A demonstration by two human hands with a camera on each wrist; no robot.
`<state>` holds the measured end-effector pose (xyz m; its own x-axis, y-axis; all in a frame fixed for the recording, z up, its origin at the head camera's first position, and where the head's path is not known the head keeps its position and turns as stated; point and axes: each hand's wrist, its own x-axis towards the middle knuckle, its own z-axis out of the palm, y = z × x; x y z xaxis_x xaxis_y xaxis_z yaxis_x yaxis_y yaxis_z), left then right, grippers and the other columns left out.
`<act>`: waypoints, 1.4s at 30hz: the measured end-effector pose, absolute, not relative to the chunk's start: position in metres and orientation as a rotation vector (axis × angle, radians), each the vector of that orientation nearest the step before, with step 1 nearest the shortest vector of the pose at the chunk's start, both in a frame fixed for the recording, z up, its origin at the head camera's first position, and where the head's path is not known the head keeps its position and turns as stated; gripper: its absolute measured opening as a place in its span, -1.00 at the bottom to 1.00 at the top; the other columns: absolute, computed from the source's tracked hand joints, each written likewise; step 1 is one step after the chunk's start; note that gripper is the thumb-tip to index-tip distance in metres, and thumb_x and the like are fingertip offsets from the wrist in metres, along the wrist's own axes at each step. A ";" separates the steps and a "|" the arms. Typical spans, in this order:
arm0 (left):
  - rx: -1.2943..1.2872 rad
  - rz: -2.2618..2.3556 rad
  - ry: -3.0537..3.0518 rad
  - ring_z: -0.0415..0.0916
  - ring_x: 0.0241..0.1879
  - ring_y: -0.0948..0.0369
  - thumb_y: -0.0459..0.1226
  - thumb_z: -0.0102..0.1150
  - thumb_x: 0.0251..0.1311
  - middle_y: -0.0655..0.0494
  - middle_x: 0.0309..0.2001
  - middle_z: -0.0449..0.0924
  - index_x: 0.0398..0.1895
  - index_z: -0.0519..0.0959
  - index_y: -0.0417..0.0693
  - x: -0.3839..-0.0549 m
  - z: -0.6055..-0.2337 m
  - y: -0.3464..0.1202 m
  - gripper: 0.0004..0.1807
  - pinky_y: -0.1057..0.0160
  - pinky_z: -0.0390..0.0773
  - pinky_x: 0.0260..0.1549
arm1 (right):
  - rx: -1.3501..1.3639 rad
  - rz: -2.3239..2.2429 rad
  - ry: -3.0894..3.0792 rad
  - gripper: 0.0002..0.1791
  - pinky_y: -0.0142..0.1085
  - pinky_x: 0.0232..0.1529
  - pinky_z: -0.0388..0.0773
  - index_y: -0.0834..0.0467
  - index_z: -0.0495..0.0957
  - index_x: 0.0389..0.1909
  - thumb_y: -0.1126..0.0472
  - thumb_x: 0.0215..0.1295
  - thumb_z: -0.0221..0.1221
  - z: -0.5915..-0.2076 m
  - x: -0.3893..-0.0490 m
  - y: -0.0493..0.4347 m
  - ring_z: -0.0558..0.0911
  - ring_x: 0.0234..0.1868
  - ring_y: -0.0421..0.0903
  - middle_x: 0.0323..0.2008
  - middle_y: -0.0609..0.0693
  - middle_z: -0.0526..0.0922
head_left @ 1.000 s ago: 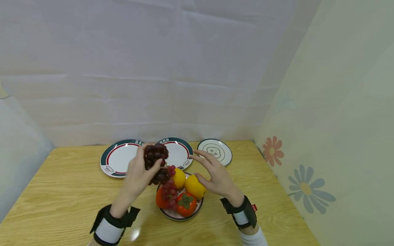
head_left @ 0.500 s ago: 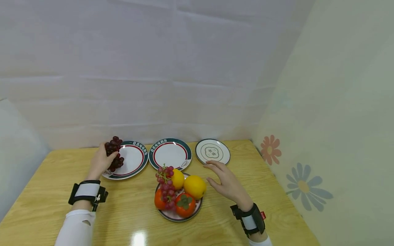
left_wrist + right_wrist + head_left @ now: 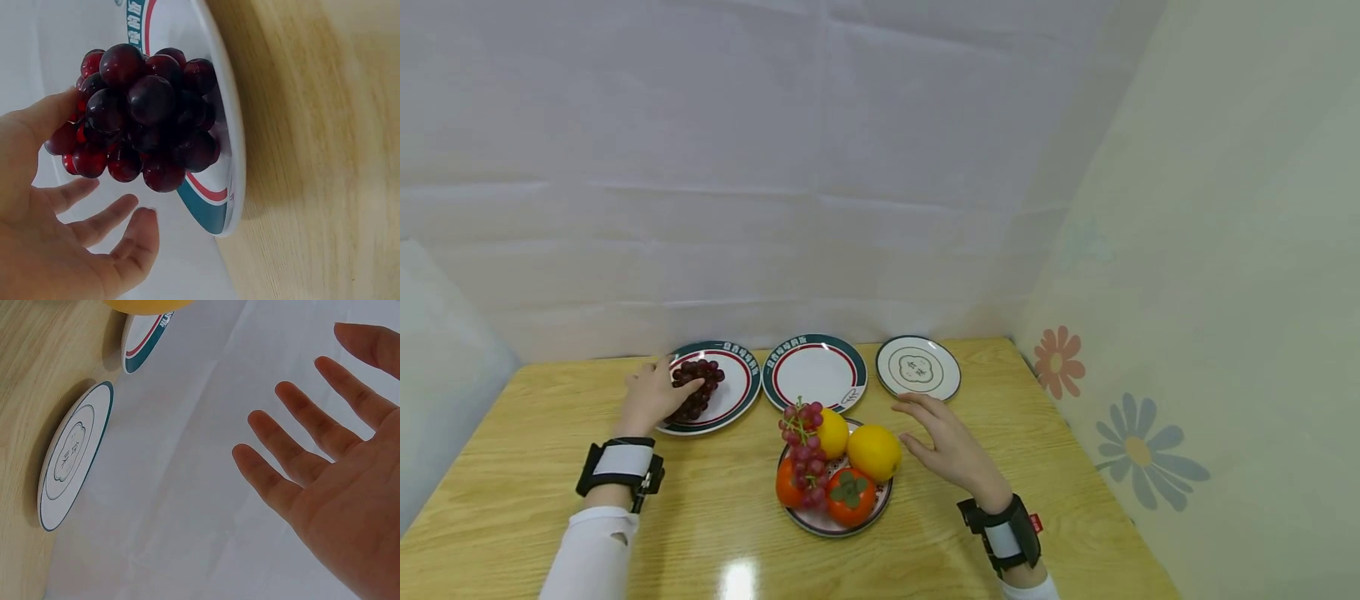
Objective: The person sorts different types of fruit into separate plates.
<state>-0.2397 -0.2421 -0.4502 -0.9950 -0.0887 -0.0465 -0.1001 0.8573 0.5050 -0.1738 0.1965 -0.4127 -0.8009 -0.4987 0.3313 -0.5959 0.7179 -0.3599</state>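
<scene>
A bunch of dark red grapes (image 3: 698,392) lies on the left green-rimmed plate (image 3: 748,379). My left hand (image 3: 651,396) is at its left side. In the left wrist view the thumb meets or overlaps the grapes (image 3: 150,100), while the other fingers (image 3: 134,244) are spread loosely, apart from them. My right hand (image 3: 951,446) hovers to the right of the fruit plate, its fingers extended and holding nothing. That fruit plate (image 3: 880,508) bears a lighter red grape bunch (image 3: 808,462), two yellow fruits, a persimmon (image 3: 852,497) and another orange-red fruit (image 3: 788,483).
A second green-rimmed plate (image 3: 816,379) stands in the middle of the back row. The smaller white plate (image 3: 943,371) is to its right. Behind the wooden table (image 3: 715,517) hangs a pale cloth (image 3: 820,208); a flower-printed wall runs along the right.
My left hand carried the dark grapes leftward from above the fruit plate to the left plate, where its fingers have loosened. The right hand drew back slightly to the right.
</scene>
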 end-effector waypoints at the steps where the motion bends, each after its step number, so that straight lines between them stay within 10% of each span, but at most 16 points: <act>1: -0.137 0.804 3.007 0.07 0.12 -0.57 0.00 0.04 0.28 -0.70 0.23 0.05 0.35 0.02 -0.55 -0.239 -0.452 -0.241 -0.12 -0.43 0.34 -0.03 | 0.874 0.673 -2.714 -0.54 -0.02 0.23 0.46 0.07 0.49 0.15 0.21 0.19 0.27 -0.413 -0.174 0.196 0.47 0.24 0.04 0.23 0.06 0.47; 24: 0.137 1.013 3.095 0.18 0.33 -0.30 0.05 -0.11 0.38 -0.36 0.34 0.24 0.39 0.18 -0.27 -0.173 -0.435 -0.134 -0.30 -0.27 0.24 0.27 | 0.884 0.691 -2.714 -0.54 0.01 0.22 0.45 0.09 0.50 0.14 0.19 0.19 0.28 -0.416 -0.173 0.187 0.46 0.25 0.07 0.24 0.11 0.46; 42: -0.170 0.848 3.039 0.44 -0.30 -0.10 0.14 0.25 0.04 -0.39 -0.12 0.46 0.40 0.18 -0.10 -0.144 -0.441 -0.049 -0.07 -0.01 0.62 -0.36 | 0.938 0.690 -2.722 -0.56 0.03 0.21 0.46 0.07 0.50 0.11 0.20 0.18 0.29 -0.425 -0.170 0.179 0.47 0.23 0.10 0.23 0.15 0.47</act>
